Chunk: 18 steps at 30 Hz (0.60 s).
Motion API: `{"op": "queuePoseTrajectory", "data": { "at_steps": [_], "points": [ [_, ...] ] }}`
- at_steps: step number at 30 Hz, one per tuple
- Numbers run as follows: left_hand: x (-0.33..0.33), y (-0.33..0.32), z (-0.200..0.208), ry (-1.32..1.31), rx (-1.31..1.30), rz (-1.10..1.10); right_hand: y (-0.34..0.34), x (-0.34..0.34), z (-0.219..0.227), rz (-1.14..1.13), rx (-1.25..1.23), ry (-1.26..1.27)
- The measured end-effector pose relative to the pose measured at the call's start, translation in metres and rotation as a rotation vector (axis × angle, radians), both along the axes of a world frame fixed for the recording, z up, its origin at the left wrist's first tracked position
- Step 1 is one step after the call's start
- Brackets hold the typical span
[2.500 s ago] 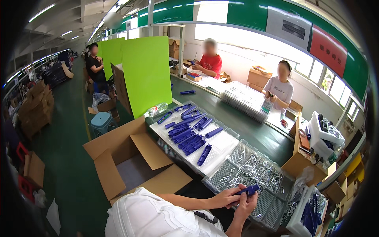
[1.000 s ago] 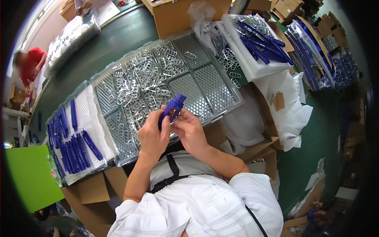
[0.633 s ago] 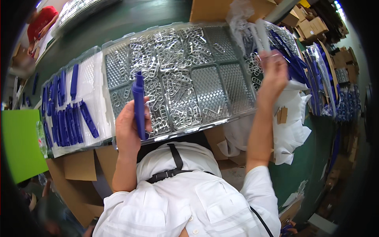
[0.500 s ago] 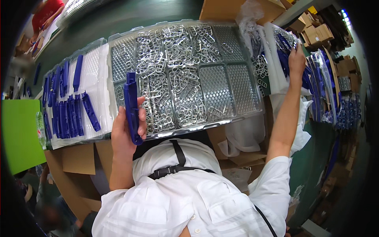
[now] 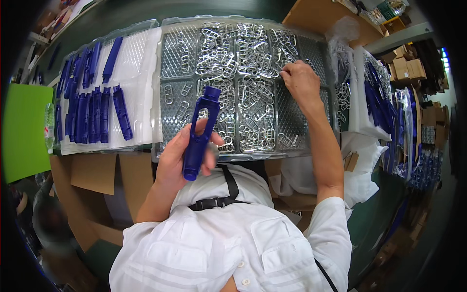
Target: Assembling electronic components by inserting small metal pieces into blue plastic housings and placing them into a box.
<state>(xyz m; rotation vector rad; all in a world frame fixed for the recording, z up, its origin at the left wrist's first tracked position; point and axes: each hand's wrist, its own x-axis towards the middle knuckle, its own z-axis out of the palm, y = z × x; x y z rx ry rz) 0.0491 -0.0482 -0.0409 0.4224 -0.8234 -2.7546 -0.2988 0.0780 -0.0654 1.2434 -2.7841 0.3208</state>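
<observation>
My left hand (image 5: 171, 158) is closed around a dark blue plastic tube-shaped part (image 5: 195, 151). The part stands tilted, its narrower collar end up and a long slot in its side. A small grey blur shows by the fingers; I cannot make out what it is. Over the right half of the clear compartment tray (image 5: 168, 116), my right hand (image 5: 302, 85) has thumb and fingers pinched together. Whatever lies between those fingertips is too small to tell. Silver wire buckles (image 5: 253, 54) fill several compartments just left of that hand.
Blue plastic parts (image 5: 104, 114) lie in rows on a white sheet at the left. A bag of buckles (image 5: 344, 95) and more blue parts (image 5: 374, 92) are on the right. An open cardboard box (image 5: 92, 175) stands below the table edge, near a green panel (image 5: 26, 131).
My right hand has come left from the blue parts on the right to above the tray. My left hand has shifted right, and the blue part has turned, showing its slot.
</observation>
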Motion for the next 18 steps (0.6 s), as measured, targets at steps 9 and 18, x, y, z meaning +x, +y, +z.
{"op": "queuePoseTrajectory", "data": {
  "at_steps": [9,18],
  "points": [
    [0.004,-0.005,-0.001,-0.101,-0.117,0.001,0.026,0.053,0.061,-0.116,-0.691,-0.87],
    [0.002,0.003,0.019,-0.029,-0.194,-0.115,0.04,0.178,0.129,0.186,-0.832,-0.889]
  ]
}}
